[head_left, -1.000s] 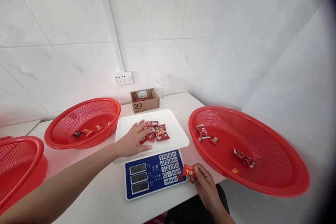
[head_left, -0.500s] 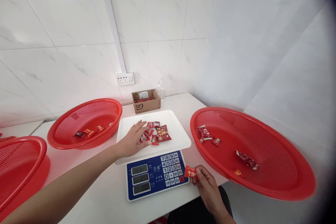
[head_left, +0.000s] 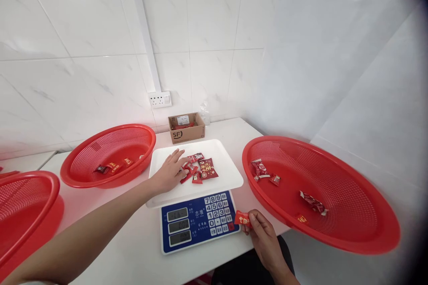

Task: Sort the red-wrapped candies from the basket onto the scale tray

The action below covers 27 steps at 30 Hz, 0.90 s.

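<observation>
My left hand is over the left half of the scale's white tray, fingers spread, its fingertips beside several small red wrapped snacks. A larger dark red snack packet lies flat to their right on the tray. Between the thumb and fingers of my right hand is a small red packet with gold lettering, held above the right corner of the blue scale panel. The scale's displays are lit too faintly to read for certain.
A red perforated basket with several packets stands at the right. Two more red baskets, one farther back and one nearer, are at the left. An open cardboard box sits behind the scale, near a wall socket.
My left hand has shifted slightly on the tray, and the small snacks by its fingers have moved a little. My right hand keeps its packet in nearly the same place.
</observation>
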Motion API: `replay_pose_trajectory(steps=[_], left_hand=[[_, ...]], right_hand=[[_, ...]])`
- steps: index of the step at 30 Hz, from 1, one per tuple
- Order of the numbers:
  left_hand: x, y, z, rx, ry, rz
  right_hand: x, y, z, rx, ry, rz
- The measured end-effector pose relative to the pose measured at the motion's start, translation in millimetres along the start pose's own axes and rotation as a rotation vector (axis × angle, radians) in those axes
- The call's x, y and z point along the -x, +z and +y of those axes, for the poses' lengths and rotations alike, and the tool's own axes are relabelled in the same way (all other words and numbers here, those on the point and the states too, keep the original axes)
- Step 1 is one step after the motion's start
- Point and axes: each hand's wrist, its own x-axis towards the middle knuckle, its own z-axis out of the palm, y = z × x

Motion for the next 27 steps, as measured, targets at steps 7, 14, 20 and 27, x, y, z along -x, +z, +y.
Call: replay_pose_trajectory(steps=[7,14,20,27], left_hand=[[-10.0,0.4,6.6,-0.039,0.039,0.011],[-17.3,-0.4,10.8,-0.119,0.019,0.059],[-23.7,1.9,11.3,-0.167,0.056,0.106],[-16.3,1.0,5.1,-0.076,0.115,0.174]], right_hand=[[0.6,0.5,-0.4,0.002,-0.014,0.007],[1.2,1.1,-1.1,0.008,-0.003,0.004],[0.5,0.3,-0.4,0.022,-0.015,-0.001],[0.0,-0.7,0.2,0.018,-0.014,-0.006]])
